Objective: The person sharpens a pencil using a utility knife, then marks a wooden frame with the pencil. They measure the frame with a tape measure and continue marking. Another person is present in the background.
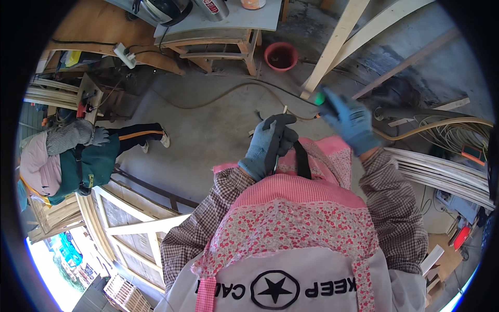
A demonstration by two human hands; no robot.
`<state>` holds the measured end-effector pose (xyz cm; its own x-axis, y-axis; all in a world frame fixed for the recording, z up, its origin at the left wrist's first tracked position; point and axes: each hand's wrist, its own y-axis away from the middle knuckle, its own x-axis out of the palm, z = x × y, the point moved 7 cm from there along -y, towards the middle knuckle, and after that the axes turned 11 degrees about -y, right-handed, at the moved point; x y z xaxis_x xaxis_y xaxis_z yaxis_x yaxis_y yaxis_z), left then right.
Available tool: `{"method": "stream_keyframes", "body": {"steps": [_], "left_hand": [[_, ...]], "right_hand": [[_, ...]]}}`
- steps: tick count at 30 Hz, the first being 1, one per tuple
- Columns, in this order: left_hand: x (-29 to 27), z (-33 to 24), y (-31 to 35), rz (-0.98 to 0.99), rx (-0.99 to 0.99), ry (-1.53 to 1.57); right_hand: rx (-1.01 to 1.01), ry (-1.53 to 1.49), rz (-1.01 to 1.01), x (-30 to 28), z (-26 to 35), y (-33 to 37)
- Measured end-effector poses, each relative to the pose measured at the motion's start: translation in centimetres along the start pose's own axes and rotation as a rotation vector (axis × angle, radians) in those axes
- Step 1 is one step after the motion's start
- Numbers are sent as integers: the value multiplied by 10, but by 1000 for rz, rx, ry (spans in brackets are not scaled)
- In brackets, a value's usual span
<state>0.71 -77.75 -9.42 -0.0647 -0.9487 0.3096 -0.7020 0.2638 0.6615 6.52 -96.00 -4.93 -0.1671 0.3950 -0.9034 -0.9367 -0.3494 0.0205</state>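
Note:
My left hand (270,139), in a blue glove with a dark grey palm, is closed in front of the pink apron (306,218). What its fingers hold, if anything, is hidden. Just below it, a black strap-like piece (302,160) lies against the apron. To the right, my right hand (349,125) wears a similar glove and is smeared by motion. It is wrapped round a dark object with a green end (319,98), too blurred to name. Small light wood strips (285,109) show just beyond the left hand.
A hose (228,92) curves over the concrete floor. Beyond stand a red basin (281,56) and a wooden table (218,39). Timber beams (335,49) lean at far right; stacked strips (442,174) lie at right. A co-worker (78,156) is at left, near a wooden frame (138,226).

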Motion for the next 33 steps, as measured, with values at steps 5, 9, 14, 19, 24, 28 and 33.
{"method": "stream_keyframes", "body": {"steps": [5, 9, 14, 19, 24, 28, 33], "left_hand": [[0, -5, 1, -2, 68, -112], [-3, -2, -1, -67, 26, -126], [2, -3, 2, 44, 35, -93], [-5, -11, 4, 36, 66, -115], [-3, -12, 0, -9, 56, -68], [-3, -14, 4, -60, 73, -135], [-4, -13, 4, -69, 42, -167]], "right_hand": [[-93, -86, 159, 26, 34, 8], [-95, -94, 165, 34, 32, 10], [3, 123, 69, 30, -6, 1], [34, 41, -241, -10, -56, -4], [-117, -13, 107, 13, 33, 1], [-108, -52, 184, 22, 43, 3], [-98, 15, 158, 21, 41, 2]]}}
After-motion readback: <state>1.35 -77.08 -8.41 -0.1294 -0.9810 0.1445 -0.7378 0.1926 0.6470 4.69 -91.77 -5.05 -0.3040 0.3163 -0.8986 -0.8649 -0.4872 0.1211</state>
